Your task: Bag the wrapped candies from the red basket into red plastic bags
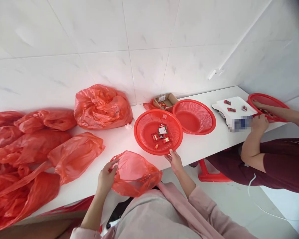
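My left hand (107,175) pinches the left edge of a thin red plastic bag (139,181), whose mouth is spread open at the table's front edge. With my right hand (174,160) I grip the near rim of a round red plastic basket (139,136), tilted slightly towards me. Several small wrapped packets (166,139), mostly red, lie in its bottom together with a white-and-green packet (162,130). Behind its right side sits a second red basket (209,122) with nothing visible inside.
Filled red bags (102,106) crowd the table's left. A cardboard box (173,98) stands against the wall. To the right, a white scale (236,103) carries a few packets. Beside it, a co-worker's hand (259,105) reaches into another red basket (276,98).
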Available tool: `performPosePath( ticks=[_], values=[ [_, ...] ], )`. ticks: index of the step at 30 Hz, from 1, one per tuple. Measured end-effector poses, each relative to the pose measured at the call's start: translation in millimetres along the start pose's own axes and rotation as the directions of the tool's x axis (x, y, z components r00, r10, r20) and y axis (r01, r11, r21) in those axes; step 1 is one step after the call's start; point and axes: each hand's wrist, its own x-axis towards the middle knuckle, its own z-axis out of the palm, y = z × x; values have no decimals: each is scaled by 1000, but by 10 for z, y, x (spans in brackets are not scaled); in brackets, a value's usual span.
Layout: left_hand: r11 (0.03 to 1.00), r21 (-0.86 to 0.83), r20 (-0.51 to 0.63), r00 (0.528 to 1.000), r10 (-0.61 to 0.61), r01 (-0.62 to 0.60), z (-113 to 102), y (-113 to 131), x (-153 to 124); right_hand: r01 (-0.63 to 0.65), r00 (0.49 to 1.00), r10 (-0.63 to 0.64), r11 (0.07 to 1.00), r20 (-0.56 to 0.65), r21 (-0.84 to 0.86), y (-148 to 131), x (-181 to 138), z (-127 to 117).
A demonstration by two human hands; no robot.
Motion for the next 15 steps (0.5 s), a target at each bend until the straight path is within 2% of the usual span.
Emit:
performPosePath(
  ticks=[2, 4, 5, 7, 9, 11, 13, 15],
  values=[
    [1000, 2, -14, 999, 30, -30, -59, 82, -14, -104, 993, 112, 974, 28, -203, -80, -82, -40],
    [999, -35, -24, 999, 37, -37, -126, 107, -6, -159, 969, 227, 875, 96, -458, -233, -158, -70],
    [996, -76, -29, 999, 33, -35, -152, 100, 3, -114, 961, 235, 817, 146, -565, -331, -173, -68],
    [980, -195, -47, 999, 17, -25, -172, 63, 26, 98, 960, 121, 702, 253, -706, -546, -119, -6],
    [955, -297, -81, 997, -1, -23, -142, 13, 43, 314, 942, -47, 480, 333, -819, -739, 62, 139],
    [946, -322, -121, 993, -6, -33, -73, -39, 44, 384, 923, -97, 148, 374, -911, -850, 332, 335],
    [957, -286, -150, 989, 6, -49, 12, -101, 27, 355, 932, -64, -24, 356, -935, -843, 612, 526],
    [974, -224, -157, 988, 12, -47, 92, -180, -4, 309, 950, -21, -98, 312, -946, -734, 832, 663]
  ],
)
